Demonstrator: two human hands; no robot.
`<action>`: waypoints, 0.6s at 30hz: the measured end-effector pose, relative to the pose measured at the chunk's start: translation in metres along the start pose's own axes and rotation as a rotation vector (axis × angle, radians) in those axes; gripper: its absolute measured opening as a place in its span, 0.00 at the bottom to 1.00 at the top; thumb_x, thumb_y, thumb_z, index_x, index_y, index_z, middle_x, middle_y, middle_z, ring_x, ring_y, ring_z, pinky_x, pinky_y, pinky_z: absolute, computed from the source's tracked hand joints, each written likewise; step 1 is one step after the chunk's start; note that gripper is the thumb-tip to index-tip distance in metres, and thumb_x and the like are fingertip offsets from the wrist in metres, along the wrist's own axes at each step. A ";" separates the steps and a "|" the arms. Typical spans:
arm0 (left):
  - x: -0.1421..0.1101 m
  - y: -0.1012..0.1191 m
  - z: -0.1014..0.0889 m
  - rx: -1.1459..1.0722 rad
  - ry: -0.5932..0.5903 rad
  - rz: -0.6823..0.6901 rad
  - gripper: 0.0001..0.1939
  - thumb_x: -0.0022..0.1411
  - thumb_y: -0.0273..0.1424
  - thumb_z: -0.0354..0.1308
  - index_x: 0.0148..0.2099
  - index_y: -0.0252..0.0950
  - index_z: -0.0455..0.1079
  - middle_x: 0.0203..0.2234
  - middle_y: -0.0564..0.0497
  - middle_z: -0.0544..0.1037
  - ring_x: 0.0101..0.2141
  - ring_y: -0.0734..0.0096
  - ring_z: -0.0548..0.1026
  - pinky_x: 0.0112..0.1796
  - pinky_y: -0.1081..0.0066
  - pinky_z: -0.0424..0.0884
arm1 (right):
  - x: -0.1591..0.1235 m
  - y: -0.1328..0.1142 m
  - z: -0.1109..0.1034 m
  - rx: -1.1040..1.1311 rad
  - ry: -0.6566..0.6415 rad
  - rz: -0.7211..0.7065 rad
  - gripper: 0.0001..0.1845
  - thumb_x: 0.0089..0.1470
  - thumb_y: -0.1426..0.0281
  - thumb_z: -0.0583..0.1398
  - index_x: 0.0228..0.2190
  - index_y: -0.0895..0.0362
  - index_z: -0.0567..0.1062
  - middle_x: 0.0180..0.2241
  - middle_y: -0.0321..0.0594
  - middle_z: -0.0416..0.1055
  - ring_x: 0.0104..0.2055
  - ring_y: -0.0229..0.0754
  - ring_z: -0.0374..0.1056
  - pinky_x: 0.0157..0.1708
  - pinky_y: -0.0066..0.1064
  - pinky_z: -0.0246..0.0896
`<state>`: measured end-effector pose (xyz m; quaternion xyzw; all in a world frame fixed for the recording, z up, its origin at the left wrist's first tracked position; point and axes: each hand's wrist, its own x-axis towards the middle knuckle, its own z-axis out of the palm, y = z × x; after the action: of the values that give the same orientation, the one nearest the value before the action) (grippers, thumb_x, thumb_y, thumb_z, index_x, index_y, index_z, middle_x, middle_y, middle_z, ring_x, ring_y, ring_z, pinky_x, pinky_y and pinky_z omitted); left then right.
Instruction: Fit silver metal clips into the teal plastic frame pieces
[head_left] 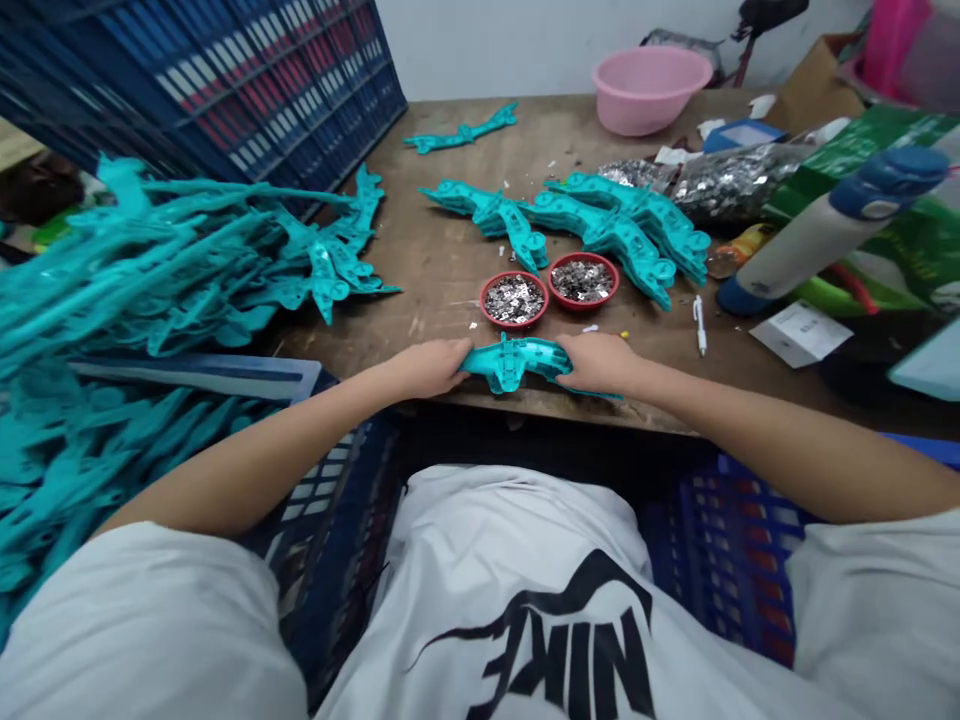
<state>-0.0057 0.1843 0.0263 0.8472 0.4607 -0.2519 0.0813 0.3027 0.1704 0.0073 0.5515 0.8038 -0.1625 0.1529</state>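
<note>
A teal moulded plastic part [510, 362] lies across the front edge of the table, gripped at both ends. My left hand [431, 368] is closed on its left end, and my right hand [600, 362] is closed round its right end. Just beyond it stand two red bowls of small shiny metal pieces, the left bowl [514, 322] and the right bowl [583, 301]. Behind the bowls rest several more teal parts [600, 225], close together. Another single teal part [461, 130] lies farther back. My fingertips are partly hidden behind the held part.
A big heap of teal parts [187, 250] covers the left side, by a blue crate [300, 90]. A second crate [300, 380] below it holds more. On the right are a bottle [810, 235], white pen [700, 325], small white box [801, 335] and pink basin [645, 90].
</note>
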 end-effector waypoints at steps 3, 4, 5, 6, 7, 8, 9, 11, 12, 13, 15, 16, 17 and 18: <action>0.022 -0.001 -0.002 0.043 -0.089 0.013 0.25 0.81 0.40 0.65 0.72 0.34 0.77 0.60 0.29 0.91 0.59 0.38 0.92 0.55 0.56 0.86 | 0.007 -0.005 0.012 0.011 0.027 -0.026 0.29 0.74 0.56 0.69 0.67 0.58 0.81 0.65 0.64 0.86 0.64 0.72 0.85 0.54 0.50 0.80; 0.029 -0.002 -0.003 0.058 -0.113 0.016 0.25 0.79 0.41 0.68 0.71 0.35 0.80 0.60 0.29 0.91 0.59 0.38 0.92 0.55 0.56 0.87 | 0.009 -0.008 0.016 0.016 0.023 -0.034 0.28 0.74 0.56 0.70 0.66 0.57 0.81 0.66 0.64 0.86 0.66 0.71 0.85 0.55 0.49 0.80; 0.036 -0.003 -0.005 0.070 -0.133 0.021 0.25 0.77 0.41 0.70 0.69 0.37 0.82 0.60 0.30 0.92 0.59 0.37 0.92 0.55 0.57 0.87 | 0.010 -0.010 0.018 0.018 0.019 -0.039 0.27 0.74 0.56 0.70 0.65 0.57 0.82 0.67 0.64 0.85 0.67 0.70 0.84 0.58 0.48 0.80; 0.043 -0.003 -0.008 0.080 -0.149 0.027 0.23 0.75 0.41 0.73 0.67 0.38 0.85 0.60 0.32 0.92 0.60 0.36 0.92 0.56 0.56 0.87 | 0.011 -0.011 0.021 0.017 0.012 -0.044 0.26 0.74 0.57 0.70 0.64 0.58 0.83 0.67 0.65 0.84 0.69 0.70 0.83 0.61 0.48 0.80; 0.049 -0.004 -0.010 0.087 -0.161 0.034 0.22 0.73 0.40 0.74 0.64 0.40 0.87 0.59 0.32 0.92 0.60 0.35 0.92 0.56 0.55 0.87 | 0.012 -0.011 0.022 0.013 0.000 -0.047 0.27 0.74 0.57 0.71 0.65 0.59 0.83 0.68 0.66 0.83 0.71 0.71 0.82 0.64 0.49 0.79; 0.055 -0.004 -0.012 0.090 -0.167 0.043 0.20 0.72 0.40 0.75 0.62 0.40 0.89 0.59 0.32 0.92 0.60 0.34 0.92 0.57 0.54 0.88 | 0.012 -0.010 0.022 0.009 -0.010 -0.050 0.30 0.74 0.56 0.72 0.67 0.61 0.82 0.69 0.68 0.82 0.72 0.73 0.81 0.67 0.50 0.78; 0.060 -0.005 -0.013 0.088 -0.165 0.053 0.19 0.73 0.40 0.75 0.61 0.40 0.90 0.59 0.32 0.92 0.60 0.32 0.92 0.58 0.53 0.88 | 0.012 -0.006 0.022 0.014 -0.010 -0.055 0.34 0.74 0.54 0.72 0.70 0.62 0.80 0.71 0.69 0.82 0.73 0.74 0.80 0.69 0.53 0.78; 0.068 -0.007 -0.015 0.073 -0.147 0.073 0.19 0.75 0.41 0.73 0.61 0.39 0.91 0.60 0.30 0.92 0.61 0.30 0.91 0.59 0.50 0.88 | 0.015 0.007 0.016 0.074 0.066 -0.052 0.43 0.76 0.52 0.70 0.78 0.64 0.74 0.73 0.69 0.80 0.74 0.75 0.79 0.72 0.57 0.76; 0.070 -0.009 -0.015 0.064 -0.135 0.078 0.19 0.76 0.42 0.72 0.62 0.38 0.90 0.60 0.29 0.91 0.61 0.29 0.91 0.59 0.50 0.88 | 0.018 0.016 0.011 0.124 0.140 -0.037 0.44 0.78 0.53 0.67 0.81 0.64 0.71 0.74 0.68 0.80 0.74 0.73 0.79 0.72 0.58 0.76; 0.072 -0.010 -0.015 0.054 -0.123 0.083 0.19 0.78 0.42 0.71 0.62 0.37 0.90 0.61 0.29 0.91 0.61 0.28 0.91 0.60 0.49 0.88 | 0.023 0.027 0.005 0.172 0.220 -0.013 0.42 0.80 0.55 0.64 0.83 0.64 0.69 0.73 0.66 0.81 0.72 0.71 0.81 0.72 0.57 0.77; 0.075 -0.014 -0.014 0.036 -0.112 0.093 0.19 0.79 0.42 0.70 0.61 0.37 0.90 0.61 0.29 0.91 0.61 0.28 0.91 0.59 0.49 0.88 | 0.038 0.053 -0.009 0.206 0.342 0.057 0.37 0.81 0.63 0.58 0.82 0.64 0.71 0.70 0.64 0.84 0.69 0.66 0.83 0.71 0.55 0.77; 0.076 -0.016 -0.014 0.028 -0.110 0.100 0.18 0.79 0.42 0.70 0.61 0.38 0.90 0.61 0.29 0.91 0.60 0.28 0.91 0.59 0.48 0.88 | 0.048 0.065 -0.017 0.183 0.373 0.096 0.36 0.80 0.65 0.57 0.81 0.65 0.73 0.69 0.64 0.84 0.69 0.65 0.83 0.72 0.55 0.77; 0.076 -0.017 -0.014 0.022 -0.108 0.107 0.18 0.79 0.43 0.70 0.61 0.38 0.90 0.60 0.29 0.91 0.60 0.28 0.91 0.58 0.48 0.88 | 0.059 0.077 -0.024 0.142 0.383 0.129 0.34 0.80 0.67 0.55 0.79 0.65 0.76 0.69 0.64 0.84 0.70 0.66 0.83 0.72 0.56 0.77; 0.076 -0.018 -0.013 0.017 -0.108 0.115 0.18 0.79 0.43 0.70 0.60 0.38 0.90 0.60 0.29 0.91 0.60 0.28 0.91 0.58 0.48 0.88 | 0.071 0.087 -0.030 0.099 0.384 0.154 0.33 0.80 0.68 0.54 0.77 0.65 0.79 0.70 0.64 0.84 0.71 0.66 0.82 0.73 0.57 0.76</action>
<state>0.0179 0.2558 0.0013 0.8580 0.4042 -0.2960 0.1129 0.3575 0.2720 -0.0038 0.6390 0.7647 -0.0816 -0.0183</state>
